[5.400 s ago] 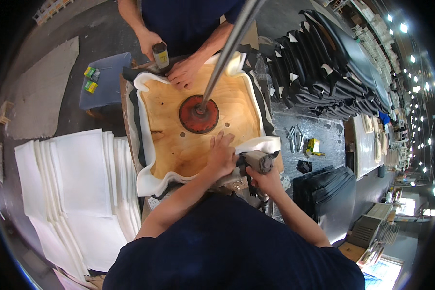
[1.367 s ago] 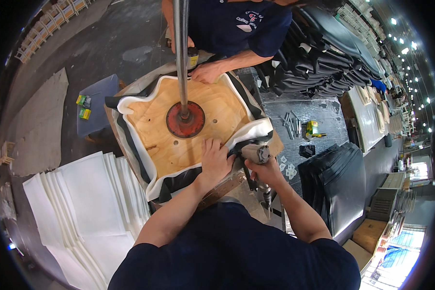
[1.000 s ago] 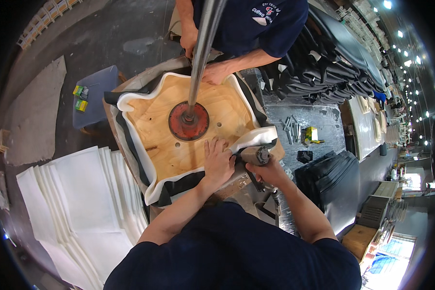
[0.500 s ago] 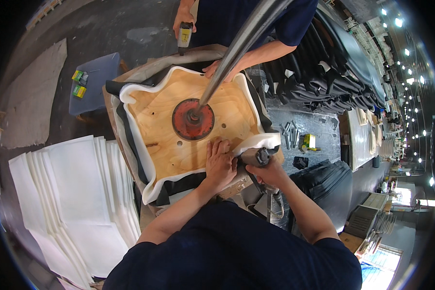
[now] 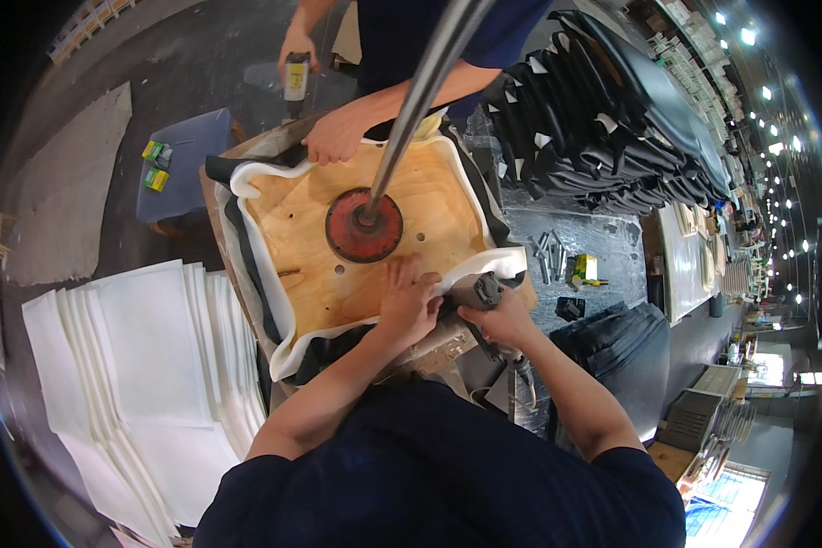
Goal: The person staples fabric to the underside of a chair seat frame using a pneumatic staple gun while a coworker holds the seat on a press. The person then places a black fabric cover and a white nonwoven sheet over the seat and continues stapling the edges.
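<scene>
A square plywood panel [image 5: 310,283] lies face up with white padding [image 5: 279,338] and a black cover [image 5: 247,265] around its edges. A metal rod [image 5: 416,100] stands on it through a red disc [image 5: 342,239]. My left hand [image 5: 409,300] has its fingers bent over the near edge, on the wood and apparently gripping the cover's edge; the fingertips' hold is partly hidden. My right hand [image 5: 502,320] is wrapped around a staple gun [image 5: 477,290], its nose at the near edge beside my left thumb. A strip of white padding curls up behind the gun.
Across the panel, a co-worker's hand [image 5: 338,135] grips the far edge; the other holds a staple gun [image 5: 295,80]. Black covers [image 5: 603,128] are piled at right, near metal strips [image 5: 548,256] and a small box [image 5: 584,268]. White sheets [image 5: 137,338] stand at left by a blue stool [image 5: 192,164].
The co-worker's near hand has moved left along the far edge, and their staple gun has swung left and outward. My hands and staple gun have barely shifted at the near edge.
</scene>
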Action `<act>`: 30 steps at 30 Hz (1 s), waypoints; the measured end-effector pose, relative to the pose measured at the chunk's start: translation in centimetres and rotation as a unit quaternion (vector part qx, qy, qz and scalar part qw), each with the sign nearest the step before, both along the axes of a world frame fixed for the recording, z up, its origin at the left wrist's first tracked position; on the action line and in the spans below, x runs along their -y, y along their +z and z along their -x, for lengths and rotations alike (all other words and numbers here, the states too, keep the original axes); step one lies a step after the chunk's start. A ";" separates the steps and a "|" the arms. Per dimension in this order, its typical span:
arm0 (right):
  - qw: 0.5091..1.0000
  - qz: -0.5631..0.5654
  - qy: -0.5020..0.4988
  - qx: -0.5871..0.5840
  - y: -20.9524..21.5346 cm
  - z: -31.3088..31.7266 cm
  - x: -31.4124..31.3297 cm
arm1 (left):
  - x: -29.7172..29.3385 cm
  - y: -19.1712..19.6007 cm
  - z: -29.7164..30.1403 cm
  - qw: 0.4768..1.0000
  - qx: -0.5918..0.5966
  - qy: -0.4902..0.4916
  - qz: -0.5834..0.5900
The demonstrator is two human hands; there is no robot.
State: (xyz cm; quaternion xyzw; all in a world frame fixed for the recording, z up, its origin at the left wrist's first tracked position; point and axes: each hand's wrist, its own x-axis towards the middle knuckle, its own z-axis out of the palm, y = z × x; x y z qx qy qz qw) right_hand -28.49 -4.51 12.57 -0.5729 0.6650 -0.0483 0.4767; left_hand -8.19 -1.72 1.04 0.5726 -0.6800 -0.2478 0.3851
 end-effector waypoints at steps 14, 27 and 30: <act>0.987 -0.019 -0.108 0.117 -1.0 2.1 -2.7 | -2.8 0.5 0.2 0.995 0.096 -0.033 0.017; 0.994 -0.048 -0.075 0.064 -0.7 0.8 -1.7 | -1.5 0.8 1.1 0.999 0.041 -0.002 -0.025; 0.997 -0.046 -0.060 0.029 -0.3 0.1 -1.3 | -1.4 0.7 1.1 0.999 0.040 0.006 -0.029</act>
